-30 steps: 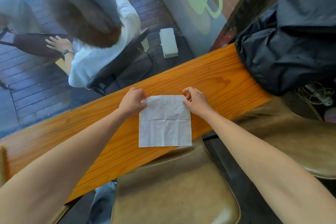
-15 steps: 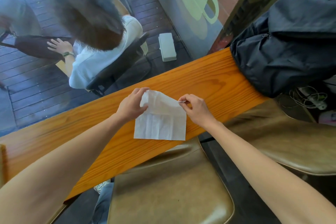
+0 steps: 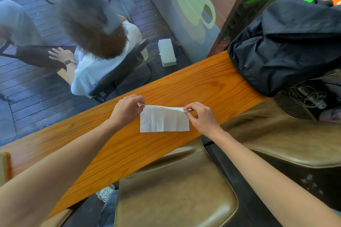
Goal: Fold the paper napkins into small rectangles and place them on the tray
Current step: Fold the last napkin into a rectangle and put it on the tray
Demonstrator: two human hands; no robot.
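Both hands are working one white paper napkin (image 3: 164,120) in the middle of the narrow orange wooden surface (image 3: 203,83). The left hand (image 3: 127,109) has its grip pinched tight on the napkin's far-left corner, and the right hand (image 3: 202,116) is pinching the far-right corner the same way, thumb against fingertips. The far edge is lifted a bit off the wood between the two hands, while the near edge lies flat, close to the surface's near side. The napkin looks like a wide rectangle with some crease lines running across it. A black backpack (image 3: 287,46) sits on the far right end of the surface, well apart from the napkin. Brown padded seats (image 3: 175,190) are just below the near edge. No tray showing from this angle, so can't say where it is.
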